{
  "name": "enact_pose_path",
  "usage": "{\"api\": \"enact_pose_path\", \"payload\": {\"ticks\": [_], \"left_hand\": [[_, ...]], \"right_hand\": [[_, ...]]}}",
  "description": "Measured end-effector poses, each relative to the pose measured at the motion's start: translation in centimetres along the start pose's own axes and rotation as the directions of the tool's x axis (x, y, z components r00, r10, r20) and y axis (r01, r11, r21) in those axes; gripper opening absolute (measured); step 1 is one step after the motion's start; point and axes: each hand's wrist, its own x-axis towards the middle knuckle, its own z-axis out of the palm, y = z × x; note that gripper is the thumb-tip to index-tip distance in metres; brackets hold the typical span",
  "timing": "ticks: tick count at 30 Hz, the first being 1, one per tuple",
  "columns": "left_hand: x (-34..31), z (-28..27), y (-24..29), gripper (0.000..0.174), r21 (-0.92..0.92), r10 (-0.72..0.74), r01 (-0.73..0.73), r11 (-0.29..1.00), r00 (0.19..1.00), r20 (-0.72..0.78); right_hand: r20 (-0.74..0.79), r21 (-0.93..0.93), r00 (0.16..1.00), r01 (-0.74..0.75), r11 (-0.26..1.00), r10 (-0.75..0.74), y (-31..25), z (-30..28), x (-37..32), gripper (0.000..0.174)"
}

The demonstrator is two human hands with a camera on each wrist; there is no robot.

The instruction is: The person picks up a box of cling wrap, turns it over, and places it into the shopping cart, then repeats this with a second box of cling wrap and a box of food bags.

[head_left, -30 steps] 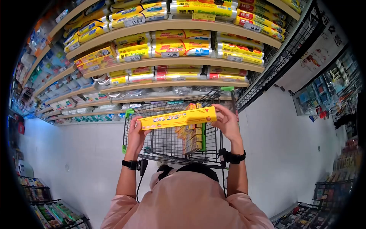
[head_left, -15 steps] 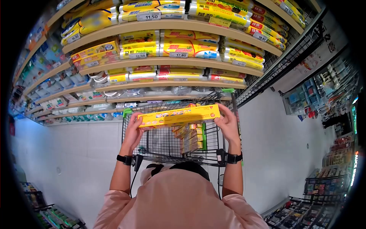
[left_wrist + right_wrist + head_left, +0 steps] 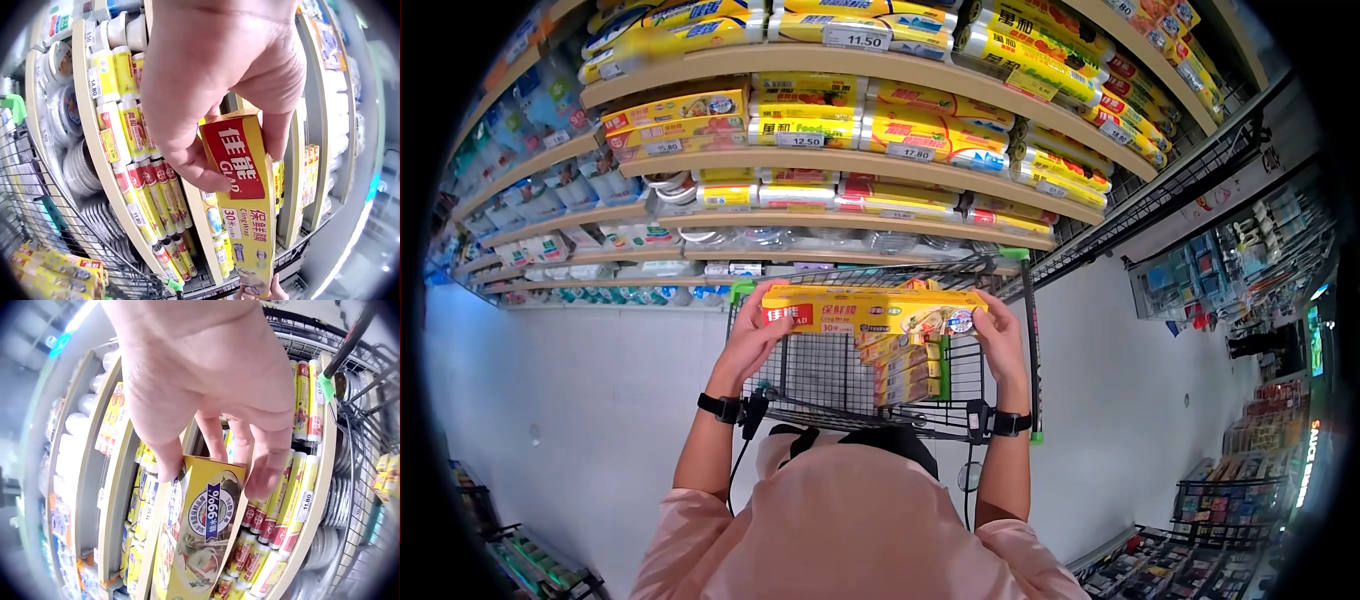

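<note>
A long yellow cling wrap box [image 3: 860, 312] is held level over the shopping cart [image 3: 810, 375], its printed front with a red label facing up. My left hand [image 3: 747, 338] grips its left end; in the left wrist view the thumb lies on the red label and fingers wrap the far side of the box [image 3: 253, 219]. My right hand [image 3: 1003, 340] pinches the opposite end, with thumb and fingers on either side of the box [image 3: 203, 540] in the right wrist view. Several similar yellow boxes [image 3: 908, 378] lie stacked in the cart, partly hidden under the held one.
Shelves [image 3: 840, 165] ahead carry yellow rolls [image 3: 805, 132], with more yellow boxes [image 3: 675, 120] at the left and bowls and plates lower down. A black wire rack [image 3: 1090, 235] edges the shelving at right. White floor [image 3: 620, 390] surrounds the cart.
The box has been turned between my hands: its side with small pictures faced up before, and the front with the red label shows now. The head view has shifted, moving the shelves rightward.
</note>
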Motion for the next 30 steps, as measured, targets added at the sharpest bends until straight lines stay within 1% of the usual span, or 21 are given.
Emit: {"api": "enact_pose_path", "payload": {"ticks": [2,3,5,6,7,8,9,11,14,15,18,19,22,25,28,30], "left_hand": [[-0.2,0.2,1.3,0.062,0.008,-0.031,0.031,0.999,0.999,0.013],[-0.2,0.2,1.6,0.064,0.042,-0.031,0.030,0.999,0.999,0.019],[-0.3,0.4,2.1,0.067,0.114,-0.035,0.031,0.993,0.999,0.027],[-0.3,0.3,2.1,0.068,0.199,0.024,-0.032,0.979,0.999,0.041],[-0.3,0.3,2.3,0.069,0.282,0.083,-0.097,0.954,0.995,0.062],[-0.2,0.1,2.4,0.070,0.361,0.139,-0.161,0.919,0.986,0.087],[-0.2,-0.2,2.7,0.072,0.386,0.144,-0.164,0.908,0.986,0.080],[-0.4,-0.9,2.7,0.072,0.361,0.178,-0.197,0.912,0.980,0.085],[-0.9,-0.8,3.3,0.072,0.345,0.198,-0.228,0.911,0.973,0.119],[-1.1,-0.5,3.7,0.072,0.343,0.200,-0.234,0.910,0.971,0.134],[-1.4,0.0,4.9,0.073,0.394,0.238,-0.284,0.874,0.957,0.163],[-1.4,-0.1,5.0,0.073,0.416,0.239,-0.284,0.864,0.958,0.159],[-1.4,-0.9,4.8,0.074,0.501,0.313,-0.344,0.794,0.938,0.148],[-1.1,-0.8,5.8,0.078,0.403,0.217,-0.208,0.892,0.976,0.021],[-0.7,-1.5,5.5,0.077,0.320,0.175,-0.153,0.935,0.984,-0.041],[0.0,-3.4,3.8,0.076,0.323,0.133,-0.099,0.941,0.988,-0.084]], "right_hand": [[-0.035,0.101,0.997,-0.059,0.993,0.063,0.5,0.9,0.1,0.041],[0.004,0.070,0.997,-0.074,0.995,0.073,0.9,0.8,0.3,0.044],[0.031,0.188,0.999,-0.040,0.981,0.035,2.0,1.1,0.6,0.047],[0.040,0.246,0.999,-0.024,0.969,0.015,2.3,1.3,0.6,0.048],[0.077,0.259,0.997,-0.030,0.965,0.010,2.5,1.6,0.6,0.052],[0.092,0.283,0.995,-0.053,0.958,0.028,2.7,1.8,0.4,0.050],[0.108,0.307,0.993,-0.076,0.949,0.045,2.0,2.8,-0.1,0.048],[0.155,0.356,0.986,-0.109,0.928,0.057,2.5,3.5,-0.2,0.047],[0.125,0.408,0.987,-0.146,0.901,0.103,3.8,4.7,0.1,0.047],[0.073,0.417,0.990,-0.139,0.898,0.119,4.4,5.2,0.2,0.046],[0.107,0.395,0.982,-0.184,0.900,0.154,5.0,6.0,0.1,0.047],[0.143,0.372,0.979,-0.190,0.909,0.146,5.7,5.8,0.1,0.046],[0.147,0.386,0.975,-0.210,0.898,0.165,6.6,6.4,0.0,0.045],[0.127,0.376,0.976,-0.213,0.902,0.178,7.3,6.6,0.1,0.045],[0.100,0.367,0.979,-0.203,0.908,0.179,7.0,7.3,-0.3,0.045],[0.032,0.333,0.985,-0.169,0.928,0.168,6.7,7.6,-0.7,0.040]]}}
